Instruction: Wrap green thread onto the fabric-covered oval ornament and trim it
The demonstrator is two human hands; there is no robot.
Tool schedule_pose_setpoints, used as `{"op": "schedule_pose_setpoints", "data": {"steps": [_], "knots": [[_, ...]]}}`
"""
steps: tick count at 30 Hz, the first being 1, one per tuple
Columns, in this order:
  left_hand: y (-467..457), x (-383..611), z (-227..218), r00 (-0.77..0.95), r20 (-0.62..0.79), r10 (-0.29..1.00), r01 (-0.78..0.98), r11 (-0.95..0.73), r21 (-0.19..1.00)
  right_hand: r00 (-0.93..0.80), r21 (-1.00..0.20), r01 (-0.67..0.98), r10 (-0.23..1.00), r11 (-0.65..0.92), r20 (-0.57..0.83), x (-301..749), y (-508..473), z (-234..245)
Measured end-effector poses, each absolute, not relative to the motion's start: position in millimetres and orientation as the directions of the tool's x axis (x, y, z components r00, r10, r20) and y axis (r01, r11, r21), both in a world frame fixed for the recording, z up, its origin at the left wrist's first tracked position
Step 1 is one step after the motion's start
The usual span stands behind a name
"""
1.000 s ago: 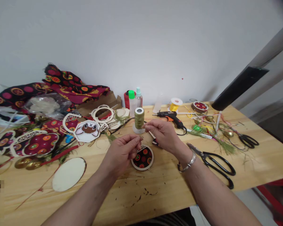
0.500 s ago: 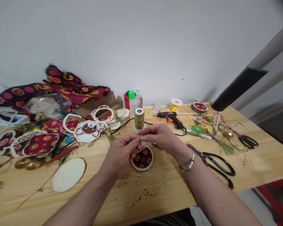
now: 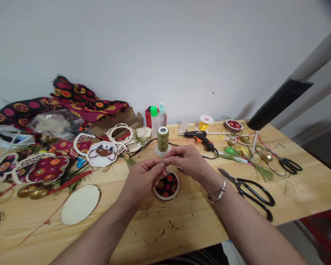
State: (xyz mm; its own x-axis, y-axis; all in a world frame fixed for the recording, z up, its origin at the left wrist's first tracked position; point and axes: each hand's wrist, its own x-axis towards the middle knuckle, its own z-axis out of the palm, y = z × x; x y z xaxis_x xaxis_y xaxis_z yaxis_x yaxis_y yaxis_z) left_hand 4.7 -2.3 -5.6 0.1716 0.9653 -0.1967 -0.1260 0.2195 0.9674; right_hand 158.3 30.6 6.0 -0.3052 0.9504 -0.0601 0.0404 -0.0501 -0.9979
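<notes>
My left hand (image 3: 148, 176) and my right hand (image 3: 186, 160) meet fingertip to fingertip over the middle of the wooden table. Both are closed in a pinch, and whatever lies between the fingers is too small to make out. Just beneath them rests a round pendant (image 3: 168, 187) with a pale wooden rim and dark floral fabric; my left fingers cover part of its upper edge. Behind the fingertips stands an olive-green thread spool (image 3: 163, 140), upright. A silver bangle (image 3: 219, 193) circles my right wrist.
Black-handled scissors (image 3: 246, 191) lie beside my right forearm. A glue gun (image 3: 200, 138) and yellow cord spool (image 3: 204, 123) sit behind. At left are a pale oval disc (image 3: 81, 204), a sheep-face ornament (image 3: 102, 154) and patterned fabric (image 3: 85, 97). Dark scraps (image 3: 162, 232) dot the front.
My right fingertips have shifted very slightly at the pinch, and the right wrist has moved a touch to the left. Objects on the table stay where they were.
</notes>
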Motion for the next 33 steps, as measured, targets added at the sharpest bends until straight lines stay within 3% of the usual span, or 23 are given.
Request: {"op": "schedule_pose_setpoints", "data": {"steps": [6,18,24,30,33], "knots": [[-2.7,5.4,-3.9,0.203,-0.218,0.955,-0.152,0.251,0.956,-0.283,-0.985,0.151,0.959,0.081,0.035,157.1,29.3,6.9],[-1.8,5.9,-4.6,0.274,-0.251,0.928,-0.236,0.318,0.918,-0.271,-0.973,0.169,0.957,0.157,0.107,157.0,29.2,8.3],[-1.6,5.6,-4.2,0.269,-0.26,0.927,-0.243,0.327,0.913,-0.273,-0.919,0.204,0.921,0.338,0.279,158.0,28.6,6.3],[-2.1,4.9,-3.9,0.197,-0.187,0.962,-0.152,0.218,0.964,-0.285,-0.852,0.199,0.86,0.484,0.423,158.3,27.2,4.6],[-1.0,4.0,-4.6,0.13,-0.048,0.99,-0.076,0.058,0.995,-0.28,-0.855,0.186,0.861,0.483,0.425,157.8,27.3,5.8]]}}
